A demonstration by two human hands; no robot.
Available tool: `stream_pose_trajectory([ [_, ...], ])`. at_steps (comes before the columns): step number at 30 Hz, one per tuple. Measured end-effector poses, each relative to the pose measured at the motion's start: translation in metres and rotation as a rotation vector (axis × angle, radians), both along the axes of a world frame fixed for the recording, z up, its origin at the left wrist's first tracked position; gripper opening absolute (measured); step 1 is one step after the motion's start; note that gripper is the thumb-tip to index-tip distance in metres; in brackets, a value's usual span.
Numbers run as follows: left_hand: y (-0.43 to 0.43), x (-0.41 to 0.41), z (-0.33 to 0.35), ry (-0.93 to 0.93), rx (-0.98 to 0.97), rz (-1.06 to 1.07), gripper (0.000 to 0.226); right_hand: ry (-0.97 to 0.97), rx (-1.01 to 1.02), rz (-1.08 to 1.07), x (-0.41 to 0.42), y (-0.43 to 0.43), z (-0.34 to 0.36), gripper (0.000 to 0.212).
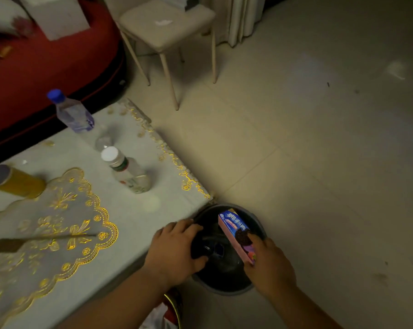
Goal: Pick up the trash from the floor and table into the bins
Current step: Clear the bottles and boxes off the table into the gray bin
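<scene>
Dim tiled floor (307, 143) is spreading right of the cloth-covered surface (134, 217), and the bin (227, 289) is sitting at the surface's corner, at 6 o'clock in view. Your right hand (269, 267) is pinching the lower end of the cookie box (236, 236), which is tilting over the bin's mouth; your left hand (174, 250) is curling round the dark liner (202, 245) at the rim. Be holding that liner wide, I'd judge, and be lowering the box end-first so it isn't catching the rim. On the surface, at 10 o'clock from the bin, a white-capped bottle (127, 172), a blue-capped bottle (70, 110) and a yellow can (15, 180) are waiting. The stool (167, 29) is standing well apart at 12 o'clock.
</scene>
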State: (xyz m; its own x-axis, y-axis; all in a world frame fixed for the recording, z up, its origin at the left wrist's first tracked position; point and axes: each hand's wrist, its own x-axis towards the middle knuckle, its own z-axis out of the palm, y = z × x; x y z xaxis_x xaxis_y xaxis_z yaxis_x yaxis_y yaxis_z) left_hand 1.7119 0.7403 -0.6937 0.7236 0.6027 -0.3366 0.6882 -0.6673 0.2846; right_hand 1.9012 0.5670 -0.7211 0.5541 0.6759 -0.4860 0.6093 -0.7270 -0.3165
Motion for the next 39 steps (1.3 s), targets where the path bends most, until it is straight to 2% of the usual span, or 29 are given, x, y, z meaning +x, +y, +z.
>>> stream_pose_trajectory([
  [5, -0.001, -0.022, -0.011, -0.02, 0.037, -0.003, 0.08, -0.008, -0.006, 0.029, -0.008, 0.009, -0.027, 0.065],
  [10, 0.001, -0.038, 0.008, -0.007, 0.021, 0.021, 0.078, -0.028, -0.011, 0.045, -0.012, 0.009, -0.003, 0.064],
  [18, 0.001, -0.073, 0.132, -0.015, 0.029, 0.124, 0.078, -0.033, 0.138, 0.105, -0.035, 0.029, 0.131, 0.065],
  [25, 0.001, -0.158, 0.274, 0.003, 0.095, 0.293, 0.078, -0.004, 0.225, 0.335, -0.092, 0.071, 0.267, 0.068],
  [29, 0.003, -0.22, 0.324, -0.034, 0.118, 0.429, 0.077, 0.012, 0.279, 0.447, -0.133, 0.098, 0.319, 0.069],
  [34, 0.037, -0.285, 0.337, -0.034, 0.139, 0.539, 0.078, 0.002, 0.294, 0.533, -0.187, 0.143, 0.332, 0.071],
  [39, 0.113, -0.323, 0.304, -0.032, 0.097, 0.533, 0.08, -0.009, 0.302, 0.557, -0.242, 0.201, 0.302, 0.069],
])
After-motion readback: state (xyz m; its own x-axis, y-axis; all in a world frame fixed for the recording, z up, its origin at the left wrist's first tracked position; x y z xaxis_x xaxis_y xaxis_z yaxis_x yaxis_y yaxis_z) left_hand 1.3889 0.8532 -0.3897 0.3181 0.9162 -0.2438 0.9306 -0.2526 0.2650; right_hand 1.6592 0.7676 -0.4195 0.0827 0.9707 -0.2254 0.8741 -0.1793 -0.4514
